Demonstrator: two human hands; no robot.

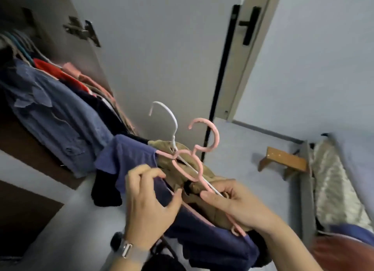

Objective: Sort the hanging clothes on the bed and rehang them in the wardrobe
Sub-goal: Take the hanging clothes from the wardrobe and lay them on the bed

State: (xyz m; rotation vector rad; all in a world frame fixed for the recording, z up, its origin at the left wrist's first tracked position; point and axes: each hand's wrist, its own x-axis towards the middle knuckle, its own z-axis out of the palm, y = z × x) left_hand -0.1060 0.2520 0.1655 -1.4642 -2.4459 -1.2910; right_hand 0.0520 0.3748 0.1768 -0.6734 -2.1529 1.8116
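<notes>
The right hand (232, 198) is closed on the shoulder bars of two hangers, a pink hanger (204, 137) and a white hanger (168, 117), whose hooks stand up side by side in front of the wardrobe door (162, 58). The left hand (149, 191), with a watch (127, 250) on its wrist, has its fingers loosely curled and pinching at the purple garment (125, 159) on the pink hanger; a tan garment (178, 167) hangs just behind it. To the left, the wardrobe (50, 100) already holds a row of hung clothes, a blue shirt (56, 112) nearest. These two pieces seem sorted but not yet on the rail. The bed (332, 185) lies at the right edge; how much remains on it cannot be told.
</notes>
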